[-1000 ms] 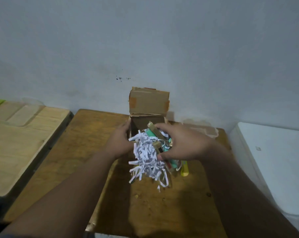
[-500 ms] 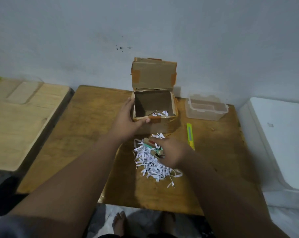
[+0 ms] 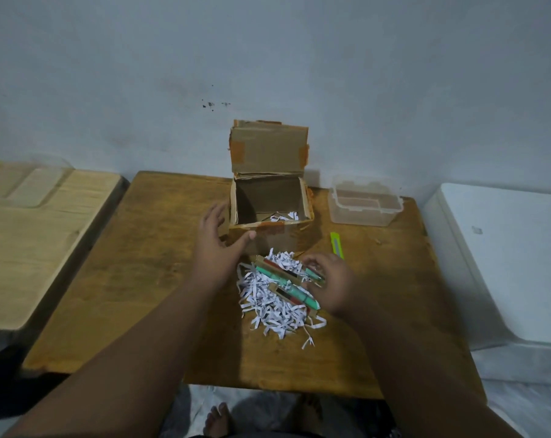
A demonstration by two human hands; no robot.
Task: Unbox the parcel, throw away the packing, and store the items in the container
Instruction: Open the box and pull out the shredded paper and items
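Observation:
An open cardboard box [image 3: 277, 238] stands at the back middle of the wooden table [image 3: 135, 279], its lid flap upright, with only a few paper shreds left inside. In front of it lies a heap of white shredded paper [image 3: 268, 308]. Several green and red pens in brown card packs [image 3: 287, 289] rest on top of the heap. My right hand [image 3: 331, 282] curls its fingers over the packs' right ends. My left hand [image 3: 214, 241] hovers by the box's front left corner with fingers spread and the thumb near the front wall. A clear plastic container [image 3: 362, 210] sits right of the box, lidless.
A yellow-green cutter [image 3: 336, 245] lies between the box and the container. A lighter wooden table [image 3: 21, 241] stands to the left across a gap. A white flat-topped unit [image 3: 514, 263] is at the right. A bare foot [image 3: 217, 418] shows below the table's near edge.
The shreds and pen packs came out of the box and down onto the table in front of it. My left hand has let go of the box and opened.

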